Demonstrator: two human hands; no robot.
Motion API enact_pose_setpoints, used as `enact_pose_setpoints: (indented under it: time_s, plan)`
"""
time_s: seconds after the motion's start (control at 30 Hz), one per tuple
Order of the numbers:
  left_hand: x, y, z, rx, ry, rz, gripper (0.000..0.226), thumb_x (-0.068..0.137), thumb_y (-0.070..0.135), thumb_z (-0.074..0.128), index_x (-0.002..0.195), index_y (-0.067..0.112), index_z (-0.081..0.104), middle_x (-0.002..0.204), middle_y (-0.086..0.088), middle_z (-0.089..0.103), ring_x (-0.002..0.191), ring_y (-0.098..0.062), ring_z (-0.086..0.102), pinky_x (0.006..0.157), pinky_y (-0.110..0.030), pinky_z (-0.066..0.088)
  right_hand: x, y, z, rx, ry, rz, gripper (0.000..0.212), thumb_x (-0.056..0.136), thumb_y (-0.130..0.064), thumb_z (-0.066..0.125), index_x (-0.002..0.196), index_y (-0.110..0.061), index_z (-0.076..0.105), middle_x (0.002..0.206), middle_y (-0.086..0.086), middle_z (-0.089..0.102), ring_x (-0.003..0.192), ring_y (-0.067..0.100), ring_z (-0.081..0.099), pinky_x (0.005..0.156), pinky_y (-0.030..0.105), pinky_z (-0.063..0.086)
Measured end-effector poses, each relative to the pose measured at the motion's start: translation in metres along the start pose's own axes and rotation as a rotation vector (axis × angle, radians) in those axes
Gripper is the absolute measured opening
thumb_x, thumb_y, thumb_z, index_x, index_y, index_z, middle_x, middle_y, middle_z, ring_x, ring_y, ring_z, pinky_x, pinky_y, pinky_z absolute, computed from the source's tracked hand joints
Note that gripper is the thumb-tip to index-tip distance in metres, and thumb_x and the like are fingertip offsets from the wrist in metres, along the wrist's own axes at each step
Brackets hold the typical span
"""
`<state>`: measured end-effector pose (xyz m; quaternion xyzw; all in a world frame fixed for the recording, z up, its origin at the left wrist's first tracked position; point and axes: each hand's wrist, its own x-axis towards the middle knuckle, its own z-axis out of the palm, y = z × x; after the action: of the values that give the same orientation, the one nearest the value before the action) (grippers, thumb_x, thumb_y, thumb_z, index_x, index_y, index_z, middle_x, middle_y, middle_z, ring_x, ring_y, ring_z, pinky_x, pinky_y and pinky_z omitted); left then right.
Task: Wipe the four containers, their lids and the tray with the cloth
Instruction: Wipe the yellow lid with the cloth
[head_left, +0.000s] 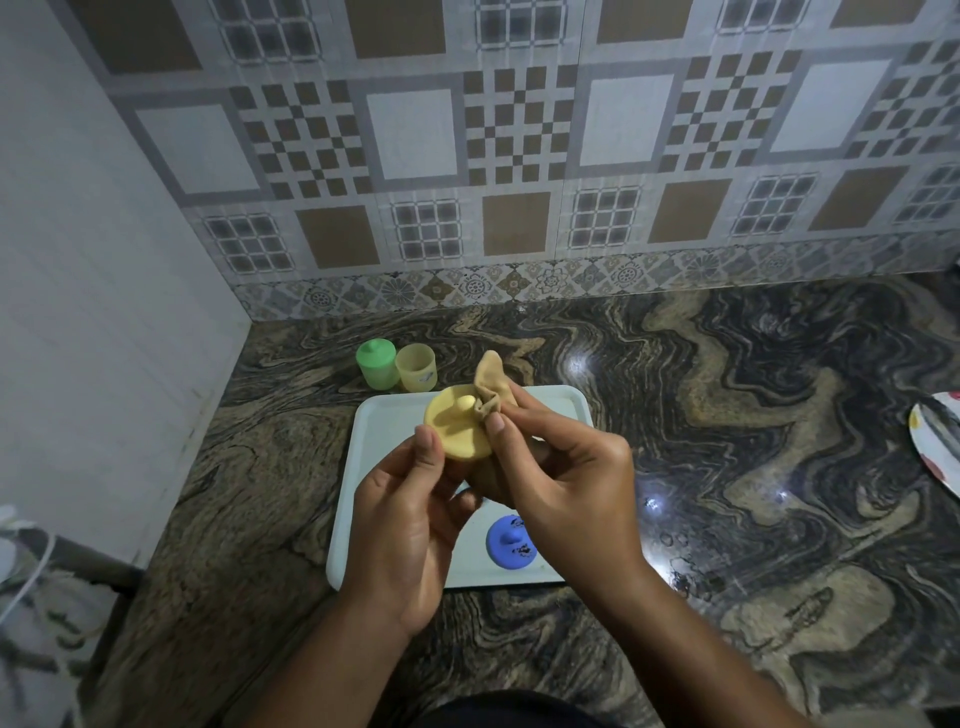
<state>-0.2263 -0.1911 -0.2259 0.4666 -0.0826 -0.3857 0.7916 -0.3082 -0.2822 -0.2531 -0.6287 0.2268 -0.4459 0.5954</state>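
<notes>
My left hand (410, 519) grips a round yellow lid (454, 426) with a knob, held above the white tray (374, 467). My right hand (561, 478) pinches a tan cloth (491, 387) and presses it against the lid's right edge. A blue lid (511, 543) with a knob lies on the tray near its front, partly hidden by my right hand. Behind the tray, on the counter, stand a green container (378, 364) with its lid on and a yellow container (415, 368) without a lid. Other containers are not visible.
The marble counter (727, 441) runs to the right. A patterned plate (935, 447) sits at the right edge. A white wall (104, 312) closes the left side and a tiled backsplash (519, 156) the rear. The counter's edge drops off at lower left.
</notes>
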Motion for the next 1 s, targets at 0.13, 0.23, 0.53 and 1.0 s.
enact_pose_setpoints:
  time_s: [0.13,0.23,0.53,1.0]
  plan:
    - [0.002,0.002,-0.002,0.023,0.023,0.012,0.031,0.091,0.033,0.053,0.092,0.015,0.078,0.094,-0.005,0.076,0.074,-0.008,0.069,0.053,-0.019,0.051,-0.001,0.003,0.002,0.009,0.009,0.018,0.016,0.092,-0.005,0.073,0.104,-0.012,0.081,0.119,-0.007,0.075,0.12,0.017,0.069,0.092,0.052,0.059]
    - [0.004,0.001,-0.005,0.045,0.024,-0.004,0.032,0.092,0.033,0.052,0.095,0.012,0.075,0.093,-0.005,0.075,0.074,-0.008,0.067,0.053,-0.019,0.051,0.002,0.005,0.002,-0.023,0.038,0.018,0.017,0.093,-0.003,0.073,0.106,-0.01,0.08,0.121,0.0,0.074,0.118,0.013,0.069,0.096,0.05,0.058]
    - [0.002,0.0,-0.008,0.07,-0.019,0.013,0.025,0.089,0.025,0.056,0.095,0.012,0.077,0.095,-0.008,0.074,0.074,-0.009,0.065,0.049,-0.019,0.047,0.002,0.005,0.001,-0.023,0.047,0.014,0.014,0.091,-0.015,0.075,0.103,-0.012,0.082,0.118,-0.008,0.076,0.104,0.023,0.076,0.081,0.054,0.062]
    - [0.006,-0.002,-0.013,0.062,0.073,-0.039,0.029,0.085,0.026,0.061,0.105,0.006,0.07,0.092,-0.006,0.074,0.066,-0.005,0.066,0.05,-0.017,0.05,0.009,0.0,0.001,0.039,0.084,0.118,0.014,0.094,-0.007,0.072,0.105,-0.01,0.081,0.11,-0.001,0.079,0.098,0.018,0.075,0.08,0.042,0.059]
